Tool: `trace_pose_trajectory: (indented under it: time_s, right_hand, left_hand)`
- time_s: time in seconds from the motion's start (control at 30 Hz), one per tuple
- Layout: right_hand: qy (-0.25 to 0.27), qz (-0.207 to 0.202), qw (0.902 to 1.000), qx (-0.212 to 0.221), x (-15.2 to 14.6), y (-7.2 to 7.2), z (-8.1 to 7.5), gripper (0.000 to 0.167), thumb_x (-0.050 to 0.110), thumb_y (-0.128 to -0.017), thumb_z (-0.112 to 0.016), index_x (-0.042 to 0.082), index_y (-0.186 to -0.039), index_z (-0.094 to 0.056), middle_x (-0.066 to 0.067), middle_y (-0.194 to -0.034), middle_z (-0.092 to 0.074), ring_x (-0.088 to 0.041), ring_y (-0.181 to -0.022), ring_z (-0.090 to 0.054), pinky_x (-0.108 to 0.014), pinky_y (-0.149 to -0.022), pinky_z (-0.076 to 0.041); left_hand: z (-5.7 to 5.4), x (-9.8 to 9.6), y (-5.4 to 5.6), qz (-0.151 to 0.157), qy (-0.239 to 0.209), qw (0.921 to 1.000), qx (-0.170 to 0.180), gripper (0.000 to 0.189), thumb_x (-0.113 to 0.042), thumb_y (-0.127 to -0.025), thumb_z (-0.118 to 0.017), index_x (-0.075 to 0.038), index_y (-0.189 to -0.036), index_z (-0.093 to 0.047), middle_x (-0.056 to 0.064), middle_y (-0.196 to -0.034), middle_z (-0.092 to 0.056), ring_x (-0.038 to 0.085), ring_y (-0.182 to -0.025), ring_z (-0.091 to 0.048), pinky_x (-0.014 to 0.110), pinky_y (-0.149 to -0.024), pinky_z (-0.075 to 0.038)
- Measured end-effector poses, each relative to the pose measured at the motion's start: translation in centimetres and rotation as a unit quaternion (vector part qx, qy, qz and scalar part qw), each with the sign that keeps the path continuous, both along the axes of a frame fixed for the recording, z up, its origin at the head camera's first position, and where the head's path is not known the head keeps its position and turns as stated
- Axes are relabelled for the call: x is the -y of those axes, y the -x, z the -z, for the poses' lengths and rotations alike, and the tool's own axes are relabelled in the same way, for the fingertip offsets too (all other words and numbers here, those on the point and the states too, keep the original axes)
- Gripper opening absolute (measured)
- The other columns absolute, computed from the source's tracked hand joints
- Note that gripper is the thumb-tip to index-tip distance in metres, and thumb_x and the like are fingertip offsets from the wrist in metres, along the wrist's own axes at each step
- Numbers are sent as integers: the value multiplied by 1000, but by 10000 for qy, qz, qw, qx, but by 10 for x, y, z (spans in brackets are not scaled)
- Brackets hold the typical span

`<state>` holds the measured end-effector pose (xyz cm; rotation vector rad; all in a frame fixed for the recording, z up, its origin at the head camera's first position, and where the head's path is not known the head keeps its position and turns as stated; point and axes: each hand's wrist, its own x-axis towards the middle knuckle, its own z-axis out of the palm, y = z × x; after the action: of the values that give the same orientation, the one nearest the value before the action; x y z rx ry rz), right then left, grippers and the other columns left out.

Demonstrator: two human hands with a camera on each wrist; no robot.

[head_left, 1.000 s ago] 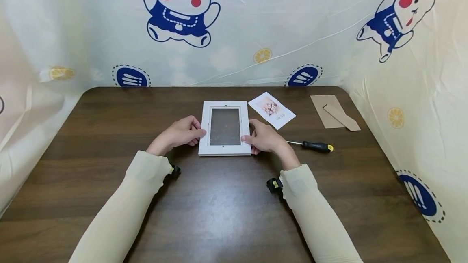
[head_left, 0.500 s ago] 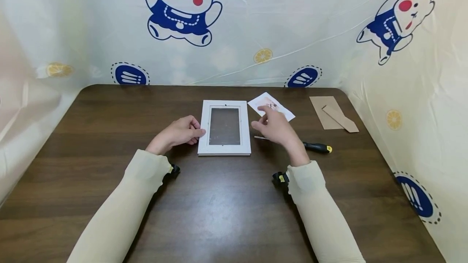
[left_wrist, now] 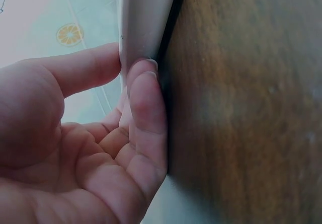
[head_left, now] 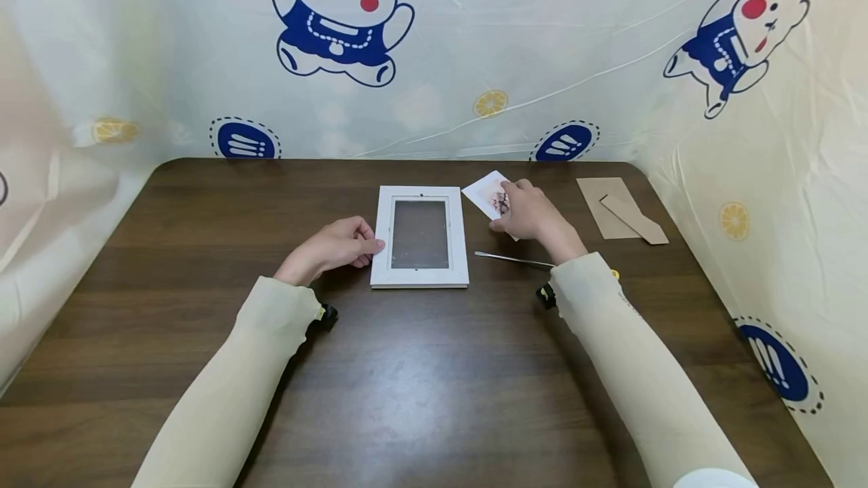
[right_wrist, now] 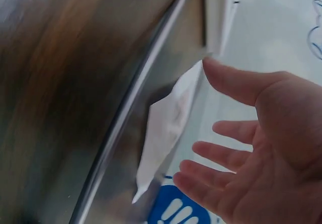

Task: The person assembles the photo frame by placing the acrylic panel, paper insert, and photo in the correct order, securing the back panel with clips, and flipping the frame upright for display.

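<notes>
White frame shows its window only in head view

My left hand fills the space from seven to nine o'clock, palm showing. My thumb reaches in from ten, its tip touching the white frame, which runs up toward twelve; my curled fingers touch its side near the centre. Brown wood spreads at three; an orange slice is printed at ten on the pale backdrop.
</notes>
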<state>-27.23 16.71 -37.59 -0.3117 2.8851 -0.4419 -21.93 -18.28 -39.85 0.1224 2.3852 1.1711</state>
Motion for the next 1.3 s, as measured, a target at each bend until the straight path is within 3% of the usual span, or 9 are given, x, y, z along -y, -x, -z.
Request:
trace_pose_trajectory:
  time_s: [0.3, 0.5, 0.9, 1.0, 1.17, 1.3]
  right_hand:
    - [-627, -195, 9957, 650, -10, 11, 12, 90, 44, -99, -72, -3, -164, -29, -28, -167, -27, -49, -150, -31, -60, -122, -32]
    - [-872, -249, 9941, 599, -12, 12, 16, 79, 45, -102, -68, -3, -159, -41, -28, -165, -31, -50, -145, -33, -60, -120, -34]
    - [-1197, -354, 9906, 559, 0, 9, 11, 72, 40, -103, -65, -1, -158, -45, -29, -160, -38, -48, -140, -38, -57, -115, -38]
    - [-1378, -555, 9882, 364, 3, 9, 12, 64, 37, -101, -63, -3, -150, -54, -28, -152, -49, -45, -137, -44, -54, -116, -37]
    - [-1372, -663, 9883, 13, 4, 6, 11, 48, 29, -97, -58, -5, -131, -67, -28, -140, -59, -41, -127, -56, -52, -111, -44]
    - [-1243, -651, 9897, -298, 5, 3, 6, 34, 22, -95, -54, -4, -104, -74, -28, -127, -67, -42, -112, -65, -53, -100, -53]
  left_hand:
    - [2, -2, 2, 31, -33, 10000, -17, 30, -29, -106, -66, -2, -113, -56, 14, -104, -65, 25, -93, -67, 36, -89, -55]
    - [0, -4, 3, 38, 86, 10000, -24, 31, -31, -106, -66, -3, -113, -56, 14, -106, -65, 25, -95, -66, 37, -90, -55]
    - [-1, -2, 2, 23, 173, 9998, -67, 32, -33, -105, -66, -4, -112, -57, 13, -104, -65, 25, -94, -67, 37, -89, -52]
    - [-1, -1, 0, 32, 165, 9998, -56, 32, -34, -105, -66, -4, -112, -57, 12, -104, -65, 25, -95, -66, 37, -88, -52]
    - [0, 0, 0, 45, 116, 9999, -59, 32, -33, -105, -66, -4, -112, -57, 13, -105, -65, 26, -95, -67, 37, -89, -53]
    - [1, 1, 0, 38, 94, 9999, -108, 31, -32, -105, -67, -3, -112, -57, 13, -105, -65, 26, -95, -67, 38, -89, -54]
